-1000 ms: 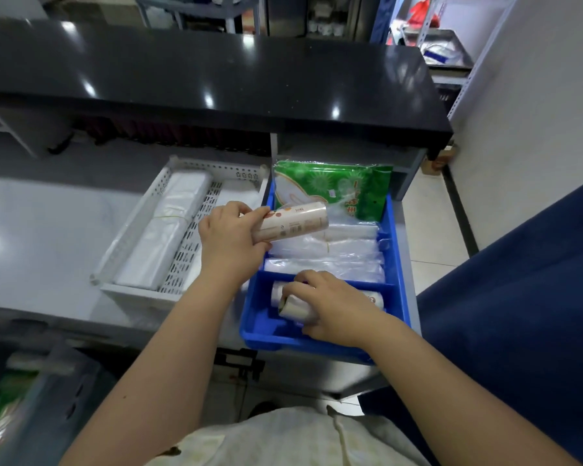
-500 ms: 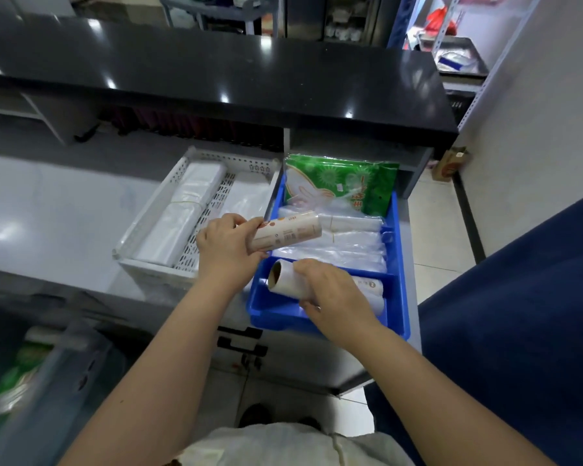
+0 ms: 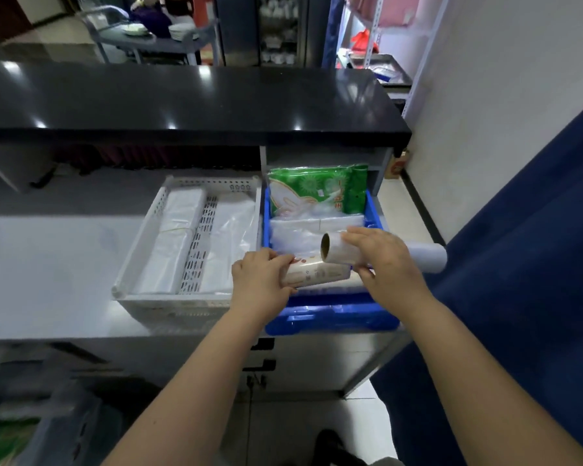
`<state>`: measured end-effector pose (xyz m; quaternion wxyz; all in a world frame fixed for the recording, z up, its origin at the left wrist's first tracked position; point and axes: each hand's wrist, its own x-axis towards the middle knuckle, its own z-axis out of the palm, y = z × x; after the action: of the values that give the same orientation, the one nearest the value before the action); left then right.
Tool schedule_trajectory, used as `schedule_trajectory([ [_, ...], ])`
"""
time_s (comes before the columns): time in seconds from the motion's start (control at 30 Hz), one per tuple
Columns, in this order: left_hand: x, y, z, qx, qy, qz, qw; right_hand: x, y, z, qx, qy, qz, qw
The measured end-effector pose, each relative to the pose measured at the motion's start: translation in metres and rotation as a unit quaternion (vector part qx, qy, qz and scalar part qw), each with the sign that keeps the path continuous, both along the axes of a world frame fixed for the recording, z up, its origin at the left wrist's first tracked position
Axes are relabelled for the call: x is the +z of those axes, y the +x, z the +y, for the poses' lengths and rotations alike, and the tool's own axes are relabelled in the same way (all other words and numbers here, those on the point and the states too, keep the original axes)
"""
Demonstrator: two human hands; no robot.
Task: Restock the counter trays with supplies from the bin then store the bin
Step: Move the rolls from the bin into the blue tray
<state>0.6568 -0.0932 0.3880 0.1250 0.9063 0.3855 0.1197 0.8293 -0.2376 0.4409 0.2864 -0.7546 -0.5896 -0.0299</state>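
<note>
A blue tray (image 3: 330, 319) sits on the steel counter, holding clear plastic bags (image 3: 303, 230) and a green packet (image 3: 313, 193) at its far end. My left hand (image 3: 260, 280) grips a printed beige roll (image 3: 317, 274) low over the tray's near end. My right hand (image 3: 381, 260) holds a white film roll (image 3: 424, 255) with a cardboard core, lifted above the tray and lying across it, its right end past the tray's right rim. To the left stands a white perforated tray (image 3: 169, 297) with stacks of clear bags (image 3: 179, 243).
A black raised counter top (image 3: 189, 99) runs across the back. The steel counter (image 3: 41, 270) stretches left. A dark bin (image 3: 48, 428) stands blurred at lower left on the floor. A blue curtain (image 3: 519, 280) hangs at right, beside a white wall.
My right hand has lifted the white roll out of the blue tray's near end and raised it. My left hand has lowered the printed roll toward the tray's near end.
</note>
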Motion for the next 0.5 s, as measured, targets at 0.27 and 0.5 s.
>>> schedule_trajectory([
  [0.27,-0.022,0.045,-0.033,-0.081,-0.053,0.044,0.994,-0.010,0.014,0.001,-0.030,-0.060,0.010,0.998],
  [0.5,-0.036,0.044,-0.033,-0.065,-0.097,0.026,0.993,-0.025,0.028,0.006,0.003,-0.083,0.007,0.996],
])
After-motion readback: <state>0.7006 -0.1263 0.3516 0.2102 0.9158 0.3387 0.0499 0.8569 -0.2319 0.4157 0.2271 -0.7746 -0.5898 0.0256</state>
